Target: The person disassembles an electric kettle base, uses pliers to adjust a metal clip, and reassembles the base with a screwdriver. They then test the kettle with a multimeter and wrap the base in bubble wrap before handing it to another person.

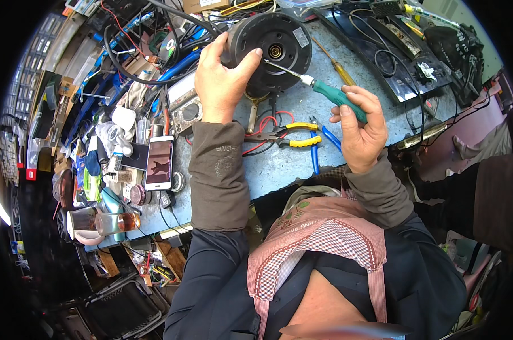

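From the middle of the view, a white phone (159, 162) with a lit screen is at nine o'clock. A clear cup (113, 223) with something brown inside is at eight o'clock. A meter (182, 107) with a round dark knob is at ten o'clock. A flat black panel (401, 85) and a lumpy black bundle (456, 56) sit near two o'clock.

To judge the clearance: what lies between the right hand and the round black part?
Head view: a green-handled screwdriver spans from the right hand to the round black part.
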`<state>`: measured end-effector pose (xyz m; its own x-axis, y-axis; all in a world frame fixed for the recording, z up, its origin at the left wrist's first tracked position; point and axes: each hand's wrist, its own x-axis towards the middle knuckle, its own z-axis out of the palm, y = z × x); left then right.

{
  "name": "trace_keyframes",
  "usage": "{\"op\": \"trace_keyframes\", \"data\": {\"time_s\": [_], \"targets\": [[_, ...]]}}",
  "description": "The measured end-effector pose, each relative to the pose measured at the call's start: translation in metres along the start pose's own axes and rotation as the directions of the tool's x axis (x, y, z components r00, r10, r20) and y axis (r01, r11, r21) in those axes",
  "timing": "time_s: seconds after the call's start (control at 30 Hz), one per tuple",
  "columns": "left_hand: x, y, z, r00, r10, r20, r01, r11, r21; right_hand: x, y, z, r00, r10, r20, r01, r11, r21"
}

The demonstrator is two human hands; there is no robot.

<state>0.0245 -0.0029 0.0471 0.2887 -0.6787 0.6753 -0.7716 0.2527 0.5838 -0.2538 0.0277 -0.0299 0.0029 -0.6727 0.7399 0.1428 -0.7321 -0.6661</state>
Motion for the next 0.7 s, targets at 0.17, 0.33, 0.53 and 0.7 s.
{"op": "trace_keyframes", "data": {"time_s": [0.17, 0.33, 0.53, 0.7], "targets": [[0.001, -0.008, 0.004, 0.999, 0.002, -0.04, -0.003, 1.0, -0.023, 0.001, 0.001, 0.002, 1.0, 0.003, -0.009, -0.003, 1.0, 0.005], [0.001, -0.007, 0.006, 0.999, 0.013, -0.043, -0.013, 1.0, -0.016, 0.011, -0.012, 0.002, 0.999, 0.039, 0.003, -0.038, 0.998, -0.057], [-0.002, -0.006, 0.006, 0.998, 0.031, -0.051, -0.03, 0.999, 0.022, 0.057, -0.069, -0.005, 0.933, -0.117, 0.339, 0.254, 0.883, -0.395], [-0.005, -0.002, 0.012, 0.998, 0.056, -0.036, -0.052, 0.994, 0.094, 0.07, -0.09, -0.003, 0.928, 0.036, 0.37, 0.187, 0.815, -0.548]]}}
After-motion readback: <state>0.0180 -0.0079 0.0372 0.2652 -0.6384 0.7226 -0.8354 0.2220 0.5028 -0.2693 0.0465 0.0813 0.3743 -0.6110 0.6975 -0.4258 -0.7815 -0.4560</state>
